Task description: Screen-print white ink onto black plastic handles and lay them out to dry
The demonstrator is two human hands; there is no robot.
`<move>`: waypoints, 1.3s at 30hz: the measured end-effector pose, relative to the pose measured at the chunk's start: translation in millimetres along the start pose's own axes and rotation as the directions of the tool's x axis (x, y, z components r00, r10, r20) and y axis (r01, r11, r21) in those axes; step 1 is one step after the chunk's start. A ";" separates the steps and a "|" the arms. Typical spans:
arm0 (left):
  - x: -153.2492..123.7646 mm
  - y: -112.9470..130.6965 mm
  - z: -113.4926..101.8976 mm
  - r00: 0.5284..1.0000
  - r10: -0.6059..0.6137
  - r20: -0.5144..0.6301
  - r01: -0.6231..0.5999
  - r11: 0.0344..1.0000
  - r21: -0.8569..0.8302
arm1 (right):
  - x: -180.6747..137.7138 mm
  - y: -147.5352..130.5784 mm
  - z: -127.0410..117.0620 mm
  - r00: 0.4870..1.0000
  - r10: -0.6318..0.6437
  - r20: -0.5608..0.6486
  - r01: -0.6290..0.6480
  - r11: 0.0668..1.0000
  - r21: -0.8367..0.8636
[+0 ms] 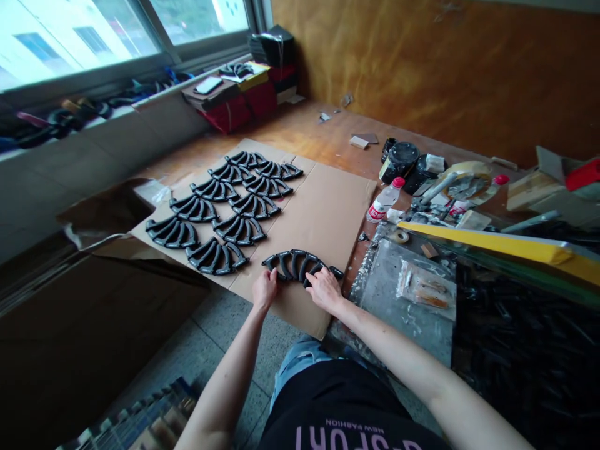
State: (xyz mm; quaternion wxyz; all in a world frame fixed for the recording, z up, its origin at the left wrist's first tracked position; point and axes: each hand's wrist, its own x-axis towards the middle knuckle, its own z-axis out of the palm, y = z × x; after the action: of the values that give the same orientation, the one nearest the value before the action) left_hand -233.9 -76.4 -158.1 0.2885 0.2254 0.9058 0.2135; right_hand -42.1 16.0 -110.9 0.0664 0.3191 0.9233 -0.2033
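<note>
Several black curved handles (295, 264) lie side by side in a fan at the cardboard's near edge. At the left end of this fan, my left hand (265, 289) has its fingers closed against the end handle. My right hand (324, 289) bends over the right part of the fan, thumb and fingers closed on a handle; its fingers partly cover the pieces there. Similar fans of black handles (218, 256) stand in two overlapping rows farther left on the cardboard sheet (323, 200).
Right of the cardboard are a red-capped bottle (385, 200), black jars (399, 161), a tape roll (469, 178) and a grey board (394, 281). Dark loose pieces (520, 362) fill the lower right beyond a yellow edge (506, 244). Boxes (234, 106) with a phone (208, 85) stand by the window.
</note>
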 end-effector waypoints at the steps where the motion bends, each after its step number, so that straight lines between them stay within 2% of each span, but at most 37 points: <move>1: 0.0 -0.1 0.7 1.000 -0.002 -0.005 0.002 1.000 -0.002 | -0.7 0.0 0.8 1.000 0.004 -0.002 -0.004 1.000 0.005; 10: 7.7 11.3 0.8 0.996 0.027 -0.084 -0.026 1.000 0.015 | -3.6 1.2 -1.2 1.000 -0.013 -0.001 0.013 1.000 0.017; 13: -2.0 18.2 -0.2 0.983 0.073 -0.171 -0.064 0.996 0.056 | -4.2 0.6 -3.5 1.000 -0.009 0.016 0.008 1.000 0.027; 15: -17.5 22.7 5.4 0.960 0.142 -0.243 -0.124 0.988 0.088 | -4.1 0.1 -6.0 0.999 -0.008 0.034 0.006 0.999 0.039; 16: -26.6 24.9 10.4 0.942 0.216 -0.258 -0.192 0.975 0.115 | -3.8 0.0 -7.5 0.999 -0.008 0.041 0.006 0.999 0.046; 18: -43.2 29.6 23.5 0.885 0.401 -0.236 -0.359 0.911 0.203 | -2.9 0.3 -10.8 0.998 0.001 0.055 -0.004 0.998 0.057; 20: -53.0 35.0 36.9 0.832 0.525 -0.179 -0.458 0.833 0.310 | -1.8 1.0 -13.9 0.998 0.020 0.065 -0.024 0.997 0.069; 21: -54.7 38.0 42.3 0.828 0.538 -0.156 -0.462 0.813 0.355 | -1.3 1.3 -15.2 0.997 0.027 0.066 -0.033 0.997 0.076; 23: -52.5 44.1 48.6 0.856 0.503 -0.118 -0.419 0.811 0.409 | -0.4 1.2 -17.2 0.998 0.031 0.055 -0.036 0.995 0.098; 27: -41.0 51.7 47.0 0.882 0.468 -0.045 -0.403 0.802 0.441 | 2.3 -1.4 -18.2 0.998 0.044 0.041 -0.049 0.990 0.136; 30: -32.3 54.4 41.1 0.879 0.473 -0.063 -0.399 0.801 0.447 | 8.9 -1.5 -17.9 0.999 0.054 0.009 -0.055 0.981 0.184; 33: -12.0 67.0 32.4 0.858 0.506 -0.091 -0.419 0.791 0.445 | 24.3 3.1 -19.6 0.993 0.073 -0.090 -0.045 0.957 0.287; 36: 29.0 102.0 21.4 0.807 0.586 -0.069 -0.506 0.747 0.431 | 49.8 11.1 -25.7 0.970 0.148 -0.191 -0.067 0.924 0.377; 39: 85.9 158.2 14.3 0.748 0.663 -0.029 -0.600 0.694 0.397 | 80.5 18.5 -32.3 0.936 0.247 -0.249 -0.129 0.902 0.412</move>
State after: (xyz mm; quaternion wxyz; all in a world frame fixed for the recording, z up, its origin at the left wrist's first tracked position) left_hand -242.8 100.6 -123.6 0.0720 0.5537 0.8164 0.1474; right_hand -93.8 87.9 -108.0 -0.1175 0.4411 0.8282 -0.3252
